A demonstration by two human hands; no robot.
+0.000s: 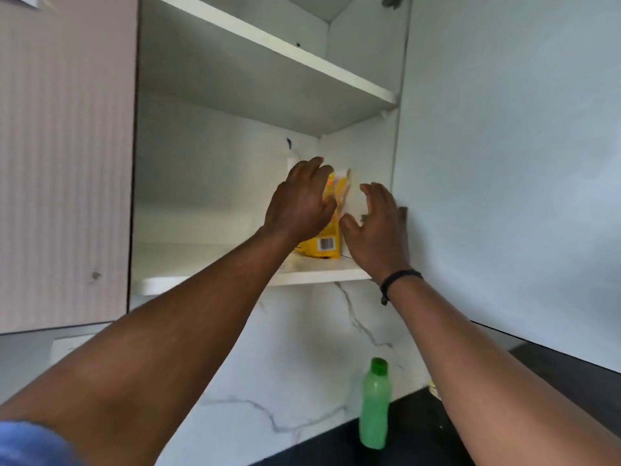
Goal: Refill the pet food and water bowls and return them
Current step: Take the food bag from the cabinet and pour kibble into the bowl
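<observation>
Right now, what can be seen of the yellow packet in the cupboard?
The yellow packet stands upright on the lower cupboard shelf, near the right wall. It looks like glossy flexible film, with a barcode low on its visible face. The left hand covers its upper part, fingers curled on it; the right hand is open beside it.

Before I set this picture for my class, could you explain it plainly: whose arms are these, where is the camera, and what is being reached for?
There is no machine here. One camera worn on a person's head looks up along both bare arms into an open wall cupboard. A yellow packet stands on the lower shelf. The left hand lies against the packet's left side; its grip is hidden. The right hand, above a black wristband, is spread open just right of the packet, fingers straight, holding nothing. Below, a green bottle stands on the dark counter against a marbled wall.
</observation>
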